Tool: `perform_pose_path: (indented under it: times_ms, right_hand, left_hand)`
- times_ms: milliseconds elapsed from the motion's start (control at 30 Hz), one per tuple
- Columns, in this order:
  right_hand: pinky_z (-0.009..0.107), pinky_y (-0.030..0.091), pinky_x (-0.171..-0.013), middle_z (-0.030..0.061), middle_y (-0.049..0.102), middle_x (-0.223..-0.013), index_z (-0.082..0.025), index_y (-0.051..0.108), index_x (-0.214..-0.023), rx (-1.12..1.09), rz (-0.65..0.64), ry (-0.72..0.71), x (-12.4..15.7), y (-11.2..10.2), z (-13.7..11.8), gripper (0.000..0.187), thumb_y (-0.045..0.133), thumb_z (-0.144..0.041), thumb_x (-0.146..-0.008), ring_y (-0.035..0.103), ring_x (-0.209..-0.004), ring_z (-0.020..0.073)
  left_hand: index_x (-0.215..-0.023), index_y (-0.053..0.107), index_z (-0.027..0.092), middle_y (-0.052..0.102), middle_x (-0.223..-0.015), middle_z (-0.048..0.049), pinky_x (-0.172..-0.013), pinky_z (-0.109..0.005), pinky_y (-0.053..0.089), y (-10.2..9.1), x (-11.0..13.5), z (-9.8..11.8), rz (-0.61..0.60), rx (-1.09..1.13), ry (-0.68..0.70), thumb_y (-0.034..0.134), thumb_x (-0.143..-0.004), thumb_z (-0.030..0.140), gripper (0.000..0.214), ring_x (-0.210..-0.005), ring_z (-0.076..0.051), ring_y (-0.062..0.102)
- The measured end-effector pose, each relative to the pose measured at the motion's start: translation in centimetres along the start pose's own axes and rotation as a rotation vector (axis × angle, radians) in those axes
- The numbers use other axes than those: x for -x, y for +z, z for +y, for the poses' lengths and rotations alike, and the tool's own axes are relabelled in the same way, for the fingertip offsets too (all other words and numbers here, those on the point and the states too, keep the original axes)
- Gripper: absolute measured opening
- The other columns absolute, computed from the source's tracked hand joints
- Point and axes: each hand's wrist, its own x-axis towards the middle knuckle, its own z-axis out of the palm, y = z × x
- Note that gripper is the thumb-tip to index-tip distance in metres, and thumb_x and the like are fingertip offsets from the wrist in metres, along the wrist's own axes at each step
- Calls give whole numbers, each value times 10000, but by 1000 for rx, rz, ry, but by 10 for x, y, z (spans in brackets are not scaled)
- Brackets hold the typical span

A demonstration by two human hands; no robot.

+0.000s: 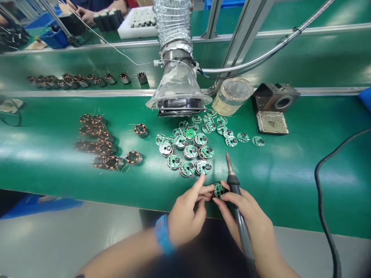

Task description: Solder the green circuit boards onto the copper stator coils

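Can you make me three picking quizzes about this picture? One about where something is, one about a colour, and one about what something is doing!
1. Where is the soldering iron?
A. In the blue bin
B. In the right hand
C. Under the metal hood

2. What colour is the wristband?
A. Red
B. Green
C. Blue

3. What is happening to the small round circuit board?
A. Fingers are holding it
B. It lies in the pile
C. It sits under the hood

Answers:
1. B: its handle rests in that hand's grip.
2. C: the band on the left hand shows blue.
3. A: left fingers and right fingers grip its edges.

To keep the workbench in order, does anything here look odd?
Yes: the round green circuit boards lie scattered and overlapping, while the coil units on the shelf stand in a neat row.
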Motion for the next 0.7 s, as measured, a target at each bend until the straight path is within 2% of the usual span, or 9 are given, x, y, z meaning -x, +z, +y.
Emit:
perform_pose_path:
  times_ms: [67,133,233,300,367,433,533,600,700]
  right_hand:
    - [259,526,-735,56,622,-1039,-229,540,-931,10,-21,-4,1,-1,2,141,581,-210,-798,643,-891,166]
    - [285,516,-754,46,625,-1037,-236,536,-940,6,-23,2,0,-1,5,166,598,-220,-787,633,-893,173]
    - [311,508,-772,43,623,-1030,-239,519,-949,-41,29,35,-6,7,8,206,616,-203,-772,625,-864,172]
    - [319,517,-762,53,616,-1062,-238,504,-958,-102,80,65,-13,17,7,218,613,-197,-774,634,-814,163]
    - [319,531,-724,78,590,-1137,-232,488,-974,-146,120,91,-21,28,4,220,601,-216,-785,640,-737,146]
    - [301,545,-671,108,555,-1200,-221,468,-987,-163,141,101,-27,36,1,225,588,-240,-798,636,-667,120]
    - [288,555,-661,124,548,-1209,-213,442,-990,-163,157,85,-36,35,9,250,592,-263,-797,654,-727,127]
    - [339,546,-753,122,566,-1180,-210,442,-979,-133,185,74,-43,27,25,238,589,-251,-796,647,-905,178]
    - [419,481,-892,116,569,-1170,-209,457,-985,-61,196,36,-61,14,59,244,595,-217,-783,572,-1088,226]
  left_hand:
    - [-1407,211,215,565,-1218,-111,-859,-306,545,-6,2,4,8,-43,30,391,-820,-13,655,-984,-150,627]
    - [-1322,364,206,581,-1152,-106,-820,-305,550,-23,5,8,113,-219,126,440,-803,6,561,-948,-160,630]
    - [-1113,539,227,606,-1013,-79,-884,-425,474,-69,6,11,484,-741,275,581,-753,66,396,-997,-233,576]
    - [-1117,547,204,555,-1154,-135,-962,-539,358,-104,4,9,626,-1052,215,659,-721,145,416,-1135,-329,481]
    - [-1100,571,184,513,-1247,-174,-984,-615,258,-132,-1,4,556,-1251,83,663,-737,212,375,-1264,-417,320]
    - [-1084,576,177,591,-1164,-172,-979,-674,149,-148,-6,-2,479,-1358,38,614,-788,218,302,-1256,-431,340]
    - [-948,603,206,672,-1030,-119,-964,-703,37,-156,-5,-7,463,-1424,100,578,-823,203,128,-1226,-414,401]
    - [-841,612,223,688,-978,-91,-978,-680,71,-154,2,-6,470,-1420,165,599,-808,211,37,-1217,-404,417]
    - [-809,625,233,693,-939,-66,-929,-546,317,-137,17,2,372,-1308,246,647,-764,232,50,-1080,-350,540]
